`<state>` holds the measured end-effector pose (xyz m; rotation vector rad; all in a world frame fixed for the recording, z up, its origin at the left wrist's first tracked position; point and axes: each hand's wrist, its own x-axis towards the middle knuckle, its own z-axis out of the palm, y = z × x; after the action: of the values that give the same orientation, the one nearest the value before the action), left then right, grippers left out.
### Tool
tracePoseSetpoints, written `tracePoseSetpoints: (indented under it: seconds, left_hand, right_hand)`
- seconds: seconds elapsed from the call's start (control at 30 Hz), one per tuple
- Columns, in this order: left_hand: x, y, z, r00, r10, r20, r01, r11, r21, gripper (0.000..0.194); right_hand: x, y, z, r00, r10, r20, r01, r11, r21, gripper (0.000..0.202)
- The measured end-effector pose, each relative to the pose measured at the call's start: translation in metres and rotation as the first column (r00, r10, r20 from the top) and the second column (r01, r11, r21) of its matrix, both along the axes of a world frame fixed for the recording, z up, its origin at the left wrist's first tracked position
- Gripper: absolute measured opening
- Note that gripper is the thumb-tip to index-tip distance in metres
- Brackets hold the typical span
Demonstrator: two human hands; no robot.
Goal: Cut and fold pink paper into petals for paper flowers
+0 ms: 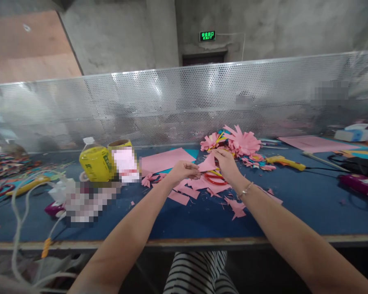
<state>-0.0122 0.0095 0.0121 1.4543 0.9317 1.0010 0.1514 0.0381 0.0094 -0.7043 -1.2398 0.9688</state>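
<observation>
Between my two hands is a folded piece of pink paper [207,163], roughly triangular. My left hand [185,170] pinches its left corner, fingers closed. At its upper right edge, my right hand [226,162] grips it between thumb and fingers. Red-handled scissors [214,179] lie on the table just below, partly covered by paper. Cut pink pieces [179,197] are scattered under and around my hands. Behind my right hand rests a fringed pink paper flower [242,141], with smaller pink, yellow and blue ones beside it.
Pink sheets [168,161] lie left of my hands. Further left stand a bottle of yellow liquid [95,161] and a yellow tape roll [120,143]. A yellow glue gun [286,162] with a cord lies at right. A perforated metal screen [171,106] borders the blue table [178,222].
</observation>
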Motion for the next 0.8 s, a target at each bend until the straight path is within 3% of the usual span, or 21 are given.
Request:
tracePoseSetpoints:
  seconds: [0.1, 0.23, 0.37, 0.57, 0.8]
  left_hand:
    - [0.003, 0.001, -0.002, 0.997, 0.078, 0.010, -0.078, 0.997, 0.014, 0.019]
    - [0.007, 0.001, -0.003, 0.991, 0.130, 0.034, -0.132, 0.989, 0.067, 0.012]
    - [0.008, 0.000, -0.004, 0.991, 0.137, -0.003, -0.137, 0.987, 0.086, 0.003]
    - [0.007, 0.001, -0.004, 0.991, 0.130, -0.045, -0.125, 0.987, 0.098, 0.001]
    - [-0.007, 0.003, 0.002, 0.997, 0.029, -0.077, -0.027, 0.999, 0.030, 0.022]
  right_hand:
    - [-0.004, -0.006, 0.004, 0.996, 0.077, -0.050, -0.080, 0.995, -0.067, 0.024]
    - [-0.009, -0.010, 0.003, 0.987, 0.162, 0.020, -0.158, 0.981, -0.112, 0.037]
    - [-0.011, -0.010, 0.000, 0.987, 0.119, 0.109, -0.106, 0.988, -0.115, 0.047]
    - [-0.007, -0.007, -0.003, 0.965, 0.117, 0.234, -0.093, 0.989, -0.111, 0.038]
    - [-0.002, 0.003, -0.009, 0.947, 0.002, 0.322, -0.005, 1.000, 0.006, 0.027]
